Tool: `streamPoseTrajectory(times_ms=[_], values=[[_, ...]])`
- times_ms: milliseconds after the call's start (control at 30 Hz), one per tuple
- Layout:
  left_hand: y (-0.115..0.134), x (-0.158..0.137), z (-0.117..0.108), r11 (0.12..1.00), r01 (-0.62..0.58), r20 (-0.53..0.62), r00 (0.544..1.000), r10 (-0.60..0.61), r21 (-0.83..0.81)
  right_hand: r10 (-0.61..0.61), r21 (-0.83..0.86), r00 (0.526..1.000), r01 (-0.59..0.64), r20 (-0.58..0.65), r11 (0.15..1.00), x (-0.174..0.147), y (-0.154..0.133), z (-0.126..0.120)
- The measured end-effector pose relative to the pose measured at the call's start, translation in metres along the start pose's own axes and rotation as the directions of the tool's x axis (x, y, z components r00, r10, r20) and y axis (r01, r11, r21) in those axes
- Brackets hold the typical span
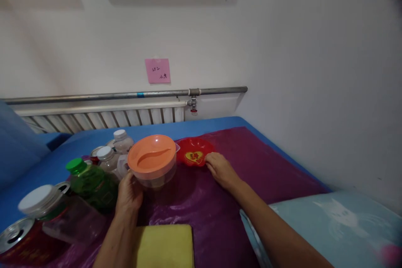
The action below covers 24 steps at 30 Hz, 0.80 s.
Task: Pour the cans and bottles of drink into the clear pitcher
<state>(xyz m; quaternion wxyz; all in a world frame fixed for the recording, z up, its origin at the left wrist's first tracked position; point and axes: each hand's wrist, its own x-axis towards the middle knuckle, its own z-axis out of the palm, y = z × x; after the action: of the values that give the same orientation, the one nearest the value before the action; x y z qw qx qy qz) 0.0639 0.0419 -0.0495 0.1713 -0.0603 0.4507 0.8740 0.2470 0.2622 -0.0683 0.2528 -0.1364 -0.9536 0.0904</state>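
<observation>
My left hand (127, 197) grips the side of a clear plastic pitcher with an orange lid (152, 160), which stands on a purple plastic sheet (251, 163). My right hand (220, 168) rests on that sheet with its fingers on the near rim of a red heart-shaped dish (194, 150) just right of the pitcher. Whether the fingers pinch the rim or only touch it is unclear.
Left of the pitcher stand a green-capped bottle (91, 180), two small white-capped bottles (108, 157), a white-lidded jar (47, 209) and a red can (19, 238). A yellow sponge (165, 245) lies near me. A radiator (100, 117), pipe and wall stand behind; a light-blue pillow (329, 222) is right.
</observation>
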Motion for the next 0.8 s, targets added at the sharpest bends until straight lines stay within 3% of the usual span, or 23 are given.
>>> streamPoseTrajectory(times_ms=[267,333,433,567,800], values=[[-0.002,0.006,-0.005,0.997,0.054,-0.031,0.998,-0.056,-0.055,-0.052,-0.003,0.972,0.052,-0.227,0.999,-0.056,-0.027,-0.038],[-0.002,0.005,-0.006,0.997,0.061,-0.034,0.997,-0.063,-0.053,-0.059,0.008,0.981,0.061,-0.186,0.998,-0.071,-0.039,-0.036],[0.0,0.003,-0.005,0.996,0.072,-0.041,0.996,-0.074,-0.045,-0.029,-0.02,1.0,0.029,-0.006,0.999,-0.085,-0.05,-0.027],[0.001,0.003,-0.004,0.995,0.089,-0.04,0.995,-0.091,-0.043,0.048,-0.074,0.985,-0.036,0.167,0.997,-0.088,-0.052,-0.022],[-0.007,0.005,-0.004,0.999,0.037,-0.012,0.999,-0.037,-0.034,0.038,0.015,0.994,-0.04,0.103,0.999,-0.087,-0.052,-0.025]])
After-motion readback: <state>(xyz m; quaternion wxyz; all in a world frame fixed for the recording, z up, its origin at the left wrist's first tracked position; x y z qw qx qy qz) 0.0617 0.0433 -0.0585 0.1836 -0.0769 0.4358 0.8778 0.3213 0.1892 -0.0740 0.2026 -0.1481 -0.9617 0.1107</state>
